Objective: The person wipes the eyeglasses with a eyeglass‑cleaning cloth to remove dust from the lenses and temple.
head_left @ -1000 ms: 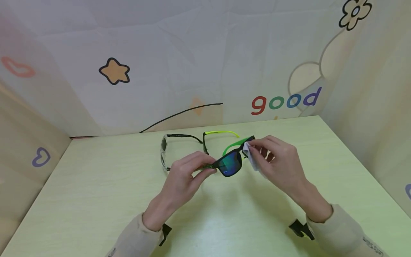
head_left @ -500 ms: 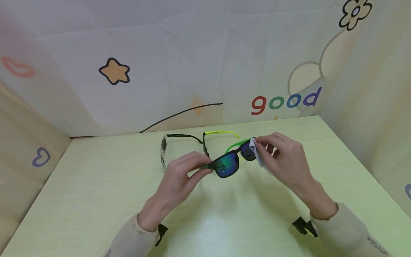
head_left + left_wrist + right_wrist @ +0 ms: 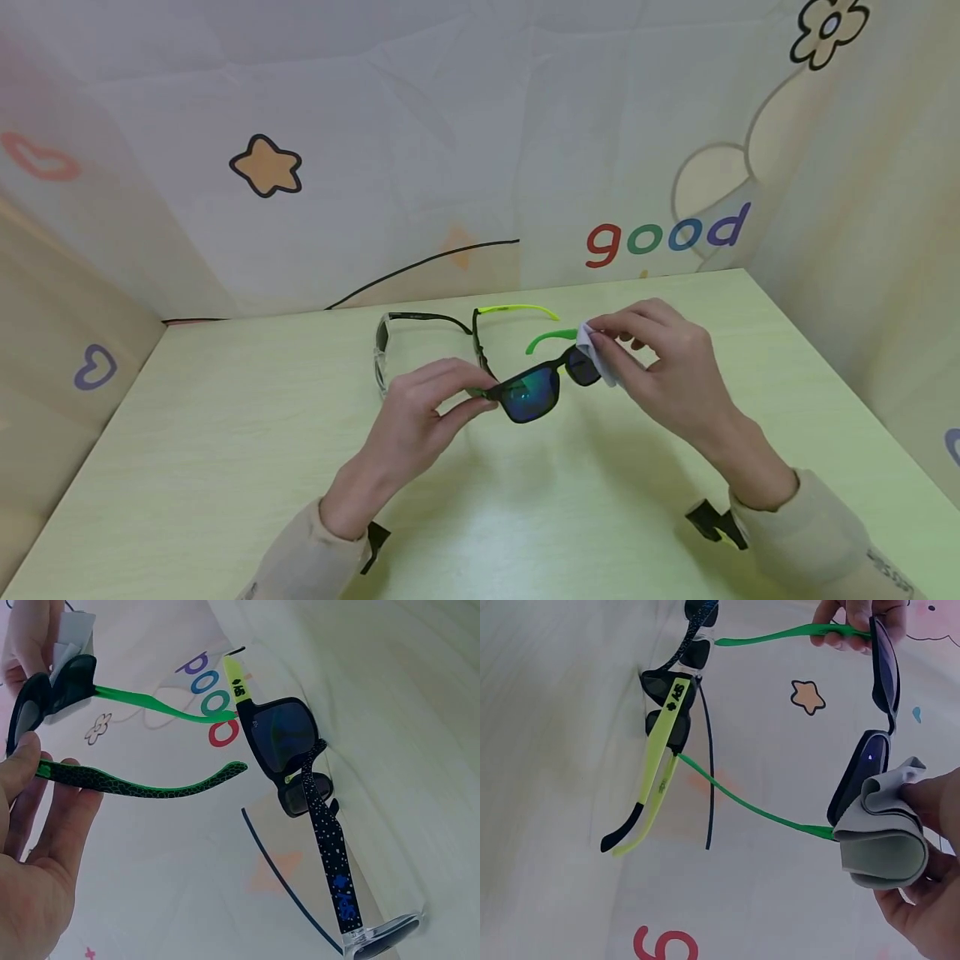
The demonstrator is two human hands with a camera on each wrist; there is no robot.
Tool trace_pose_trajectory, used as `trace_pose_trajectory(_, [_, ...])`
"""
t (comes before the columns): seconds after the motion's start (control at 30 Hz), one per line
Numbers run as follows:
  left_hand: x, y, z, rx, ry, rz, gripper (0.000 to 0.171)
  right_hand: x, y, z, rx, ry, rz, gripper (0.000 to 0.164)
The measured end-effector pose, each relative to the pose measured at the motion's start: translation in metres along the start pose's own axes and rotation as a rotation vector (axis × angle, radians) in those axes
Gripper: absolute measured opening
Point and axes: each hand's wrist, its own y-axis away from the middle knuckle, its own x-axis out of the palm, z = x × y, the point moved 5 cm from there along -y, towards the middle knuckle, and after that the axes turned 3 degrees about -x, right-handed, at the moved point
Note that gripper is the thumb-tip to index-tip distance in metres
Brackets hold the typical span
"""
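Observation:
A pair of black sunglasses (image 3: 530, 394) with blue-green mirrored lenses and green temples is held up above the table. My left hand (image 3: 427, 412) pinches it at the hinge corner on the left side, thumb below and fingers above. My right hand (image 3: 667, 367) pinches a folded pale grey cloth (image 3: 596, 357) over the outer end of the right lens. In the right wrist view the cloth (image 3: 881, 840) wraps round that corner of the frame, hiding the hinge. The left wrist view shows the patterned green-and-black temple (image 3: 142, 780) running out from my left fingers.
Behind the hands, sunglasses with a clear frame (image 3: 380, 354) and black temples lie on the pale table (image 3: 225, 467). Beside them rests a black pair with yellow temples (image 3: 517, 309). A printed curtain (image 3: 420, 150) stands along the table's back edge.
My right hand and the cloth have moved slightly right and up, then a little left. The held sunglasses have tilted and shifted slightly left and down, showing more of the right lens.

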Motion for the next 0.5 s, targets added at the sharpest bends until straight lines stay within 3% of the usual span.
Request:
trace_pose_trajectory(0.27, [0.001,0.001,-0.001,0.004,-0.012,0.026,0.028,0.008,-0.005,0.011,-0.115,-0.074,0.067,0.027])
trace_pose_trajectory(0.5, [0.003,0.002,0.0,0.007,-0.01,0.029,0.028,0.014,-0.003,0.013,-0.173,-0.055,0.14,0.032])
